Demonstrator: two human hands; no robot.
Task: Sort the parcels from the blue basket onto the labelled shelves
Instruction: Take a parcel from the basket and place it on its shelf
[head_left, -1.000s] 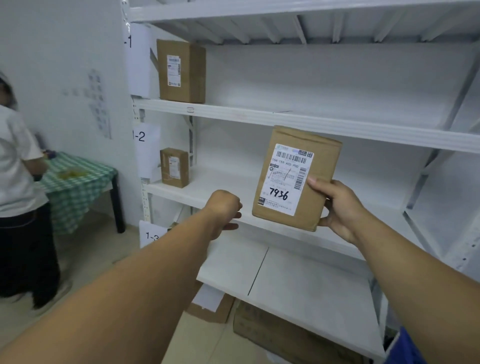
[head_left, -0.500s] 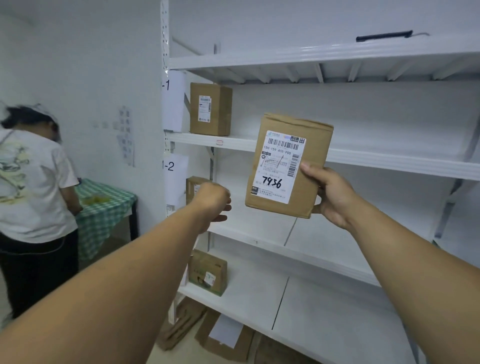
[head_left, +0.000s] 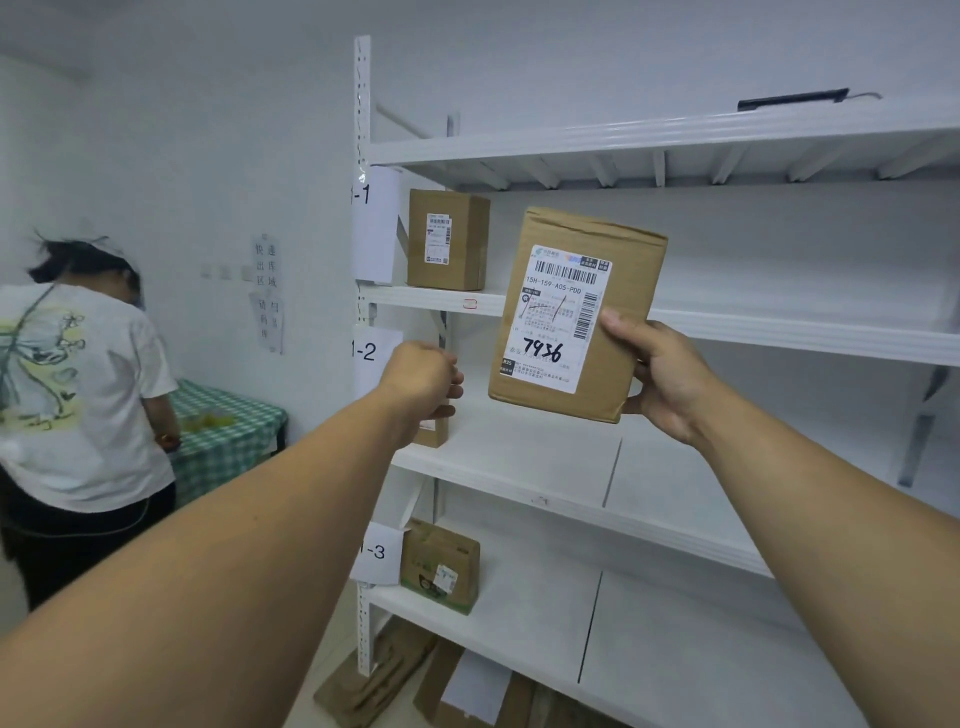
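While the right hand (head_left: 660, 379) pinches the parcel (head_left: 576, 312) by its right edge, in front of the middle shelf (head_left: 519, 457), the left hand (head_left: 423, 384) curls its fingers (head_left: 453, 376), seemingly empty; next, its label needs matching to a shelf tag (head_left: 366, 351).

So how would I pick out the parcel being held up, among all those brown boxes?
Find the white shelving rack filling the right of the view. In front of its middle levels, the right hand holds a brown cardboard parcel in the air. Unlike the boxes standing on the shelves, its white label carries 7936 handwritten in black marker.
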